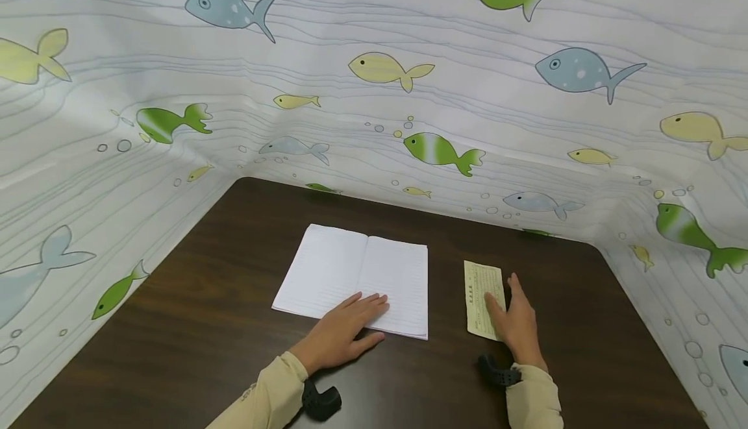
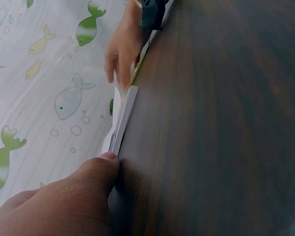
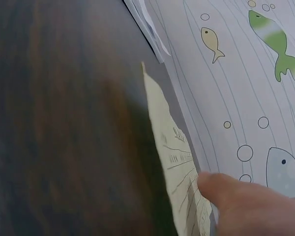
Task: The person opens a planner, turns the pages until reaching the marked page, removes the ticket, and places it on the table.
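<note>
An open lined notebook (image 1: pixel 394 273) lies on the dark wooden table, its two white pages facing up. My left hand (image 1: pixel 345 331) rests flat on its lower part, fingers spread over the right page and thumb near the bottom edge. In the left wrist view, the left thumb (image 2: pixel 88 182) is beside the notebook's edge (image 2: pixel 125 120). To the right lies a pale yellow printed slip of paper (image 1: pixel 479 296), slightly lifted off the table along one edge in the right wrist view. My right hand (image 1: pixel 519 325) is at the slip's right side, thumb (image 3: pixel 219 189) over it, fingers extended.
The table (image 1: pixel 193 299) extends around both papers. White sheeting printed with fish (image 1: pixel 438 150) rises along its back and sides. A black band (image 1: pixel 320 403) with a curved piece sits at the left wrist, and another (image 1: pixel 497 372) at the right.
</note>
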A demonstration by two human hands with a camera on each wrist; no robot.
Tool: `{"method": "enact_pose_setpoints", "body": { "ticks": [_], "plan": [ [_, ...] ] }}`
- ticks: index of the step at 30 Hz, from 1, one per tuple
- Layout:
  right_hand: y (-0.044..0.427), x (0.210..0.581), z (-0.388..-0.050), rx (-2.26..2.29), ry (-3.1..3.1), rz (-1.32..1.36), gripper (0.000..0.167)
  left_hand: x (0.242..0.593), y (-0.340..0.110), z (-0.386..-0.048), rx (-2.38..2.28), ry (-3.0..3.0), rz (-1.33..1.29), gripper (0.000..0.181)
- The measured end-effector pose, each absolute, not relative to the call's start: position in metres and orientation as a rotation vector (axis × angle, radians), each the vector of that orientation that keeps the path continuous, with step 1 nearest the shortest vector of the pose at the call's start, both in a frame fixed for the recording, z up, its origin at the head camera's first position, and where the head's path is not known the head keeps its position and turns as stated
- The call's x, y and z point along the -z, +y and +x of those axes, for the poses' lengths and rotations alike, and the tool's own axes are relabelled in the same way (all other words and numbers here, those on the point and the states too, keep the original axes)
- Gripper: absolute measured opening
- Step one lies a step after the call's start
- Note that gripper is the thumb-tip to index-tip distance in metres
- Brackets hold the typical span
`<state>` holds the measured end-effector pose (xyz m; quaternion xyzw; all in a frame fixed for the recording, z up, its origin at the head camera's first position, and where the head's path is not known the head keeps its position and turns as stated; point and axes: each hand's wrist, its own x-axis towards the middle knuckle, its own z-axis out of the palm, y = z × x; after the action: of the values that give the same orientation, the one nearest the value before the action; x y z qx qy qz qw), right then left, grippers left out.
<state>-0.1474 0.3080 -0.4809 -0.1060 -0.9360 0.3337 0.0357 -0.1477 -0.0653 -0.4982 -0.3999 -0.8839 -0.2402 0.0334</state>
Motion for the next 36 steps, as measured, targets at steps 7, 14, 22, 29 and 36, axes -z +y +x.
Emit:
{"method": "enact_pose_setpoints", "body": {
  "ticks": [7, 14, 22, 29, 36],
  "plan": [
    [0.312, 0.486, -0.139, -1.007, -2.917, -0.313, 0.071, 0.5, -0.06, -0.145, 0.719, -2.728, -1.252, 0.058],
    [0.264, 0.458, -0.141, -1.065, -2.707, 0.009, 0.05, 0.503, -0.061, -0.143, 0.72, -2.715, -1.236, 0.056],
    [0.179, 0.486, -0.142, -1.09, -2.758, 0.447, 0.037, 0.498, -0.064, -0.144, 0.784, -2.762, -1.187, 0.055],
    [0.168, 0.499, -0.141, -1.201, -2.653, 0.368, 0.032, 0.471, -0.089, -0.151, 0.763, -2.998, -0.346, 0.063],
    [0.154, 0.5, -0.142, -1.264, -2.633, 0.275, 0.036, 0.443, -0.133, -0.171, 0.995, -2.977, 0.076, 0.073]
  ]
}}
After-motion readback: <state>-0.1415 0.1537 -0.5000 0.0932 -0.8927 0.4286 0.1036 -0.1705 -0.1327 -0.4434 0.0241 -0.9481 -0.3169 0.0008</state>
